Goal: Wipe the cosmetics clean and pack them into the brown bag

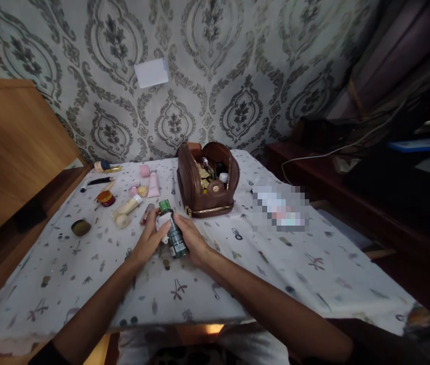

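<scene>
While left fingers (160,234) and right fingers (182,223) clasp a smooth cylindrical bottle (176,238), forearms (251,284) converging, a leathery bag (218,198) gapes beyond them.

Bottle (177,241) between left hand (148,242) and right hand (192,239) is showing dark green, cap (165,205) brighter green. Just beyond the grip, bag (185,177) is showing brown, zips gold. Tube (153,185) beyond left hand is showing pink; jar (106,201) left of grip, dark red. Cloth (294,268) under grip is carrying muted leafy prints on white; wallpaper (207,96) behind, grey damask.
</scene>
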`<move>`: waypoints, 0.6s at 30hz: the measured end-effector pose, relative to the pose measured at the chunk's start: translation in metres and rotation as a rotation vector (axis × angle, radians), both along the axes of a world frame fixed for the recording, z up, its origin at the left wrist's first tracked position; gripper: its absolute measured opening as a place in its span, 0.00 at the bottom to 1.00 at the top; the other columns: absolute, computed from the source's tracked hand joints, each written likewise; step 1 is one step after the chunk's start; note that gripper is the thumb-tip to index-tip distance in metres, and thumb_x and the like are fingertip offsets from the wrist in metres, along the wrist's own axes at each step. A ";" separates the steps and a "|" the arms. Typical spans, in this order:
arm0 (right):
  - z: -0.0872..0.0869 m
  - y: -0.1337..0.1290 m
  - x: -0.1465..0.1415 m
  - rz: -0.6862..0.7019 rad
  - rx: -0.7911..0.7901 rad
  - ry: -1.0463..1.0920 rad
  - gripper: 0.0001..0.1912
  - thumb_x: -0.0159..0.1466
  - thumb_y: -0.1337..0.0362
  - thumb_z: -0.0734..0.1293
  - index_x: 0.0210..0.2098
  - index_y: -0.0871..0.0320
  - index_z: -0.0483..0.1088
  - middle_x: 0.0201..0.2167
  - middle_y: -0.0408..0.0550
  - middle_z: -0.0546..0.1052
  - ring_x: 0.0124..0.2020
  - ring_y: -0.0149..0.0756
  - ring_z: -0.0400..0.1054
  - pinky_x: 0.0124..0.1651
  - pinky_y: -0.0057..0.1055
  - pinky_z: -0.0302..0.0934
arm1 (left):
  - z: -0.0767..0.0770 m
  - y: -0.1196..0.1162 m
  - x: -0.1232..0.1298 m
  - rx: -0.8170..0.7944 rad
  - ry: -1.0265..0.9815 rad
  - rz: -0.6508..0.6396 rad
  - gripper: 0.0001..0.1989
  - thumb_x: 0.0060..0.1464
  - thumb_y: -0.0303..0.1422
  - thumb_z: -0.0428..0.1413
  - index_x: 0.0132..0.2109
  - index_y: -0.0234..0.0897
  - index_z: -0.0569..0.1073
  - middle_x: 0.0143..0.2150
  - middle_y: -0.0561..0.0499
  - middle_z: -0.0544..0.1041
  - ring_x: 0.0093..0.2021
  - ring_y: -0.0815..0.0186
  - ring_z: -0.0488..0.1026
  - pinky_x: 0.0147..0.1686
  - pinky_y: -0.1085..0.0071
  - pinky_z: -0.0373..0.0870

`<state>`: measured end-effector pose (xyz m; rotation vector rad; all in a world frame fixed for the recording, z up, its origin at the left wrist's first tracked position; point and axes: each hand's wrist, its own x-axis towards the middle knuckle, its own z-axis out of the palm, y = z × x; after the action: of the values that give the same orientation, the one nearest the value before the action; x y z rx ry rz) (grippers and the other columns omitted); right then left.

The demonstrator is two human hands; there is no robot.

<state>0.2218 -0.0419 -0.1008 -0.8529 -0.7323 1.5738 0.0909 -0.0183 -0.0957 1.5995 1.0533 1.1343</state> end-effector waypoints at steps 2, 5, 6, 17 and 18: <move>0.000 0.003 0.002 -0.071 0.022 0.027 0.27 0.49 0.40 0.74 0.34 0.57 0.73 0.27 0.41 0.75 0.28 0.31 0.68 0.33 0.27 0.62 | 0.001 -0.004 0.002 0.052 0.059 -0.102 0.25 0.58 0.45 0.57 0.58 0.40 0.64 0.56 0.47 0.72 0.60 0.57 0.66 0.61 0.63 0.62; -0.003 0.007 0.004 -0.134 0.036 0.065 0.26 0.47 0.43 0.76 0.38 0.54 0.75 0.32 0.40 0.78 0.34 0.33 0.70 0.38 0.27 0.62 | 0.000 -0.007 0.002 0.091 0.127 -0.158 0.28 0.60 0.43 0.55 0.63 0.40 0.56 0.62 0.44 0.66 0.64 0.56 0.61 0.65 0.60 0.56; -0.005 0.008 0.005 -0.152 0.031 0.070 0.26 0.47 0.44 0.76 0.38 0.53 0.75 0.33 0.40 0.78 0.34 0.33 0.70 0.38 0.27 0.62 | -0.001 -0.008 0.002 0.098 0.144 -0.166 0.30 0.60 0.43 0.55 0.64 0.41 0.54 0.63 0.44 0.63 0.65 0.55 0.60 0.66 0.59 0.55; -0.015 0.017 0.009 -0.151 -0.106 0.259 0.22 0.48 0.49 0.77 0.33 0.57 0.72 0.28 0.40 0.78 0.32 0.33 0.71 0.38 0.28 0.64 | -0.003 -0.004 -0.007 0.196 0.332 -0.210 0.35 0.62 0.46 0.52 0.67 0.39 0.46 0.63 0.39 0.63 0.63 0.53 0.63 0.61 0.56 0.61; -0.015 0.018 0.009 -0.142 -0.123 0.282 0.21 0.49 0.49 0.77 0.33 0.56 0.72 0.28 0.40 0.78 0.32 0.33 0.71 0.37 0.27 0.65 | 0.000 -0.003 -0.011 0.202 0.422 -0.235 0.33 0.63 0.46 0.50 0.67 0.39 0.48 0.63 0.40 0.64 0.62 0.53 0.64 0.60 0.56 0.61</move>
<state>0.2311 -0.0240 -0.1157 -0.7348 -0.3691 1.5816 0.0803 -0.0212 -0.0953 2.1252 1.0000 0.7811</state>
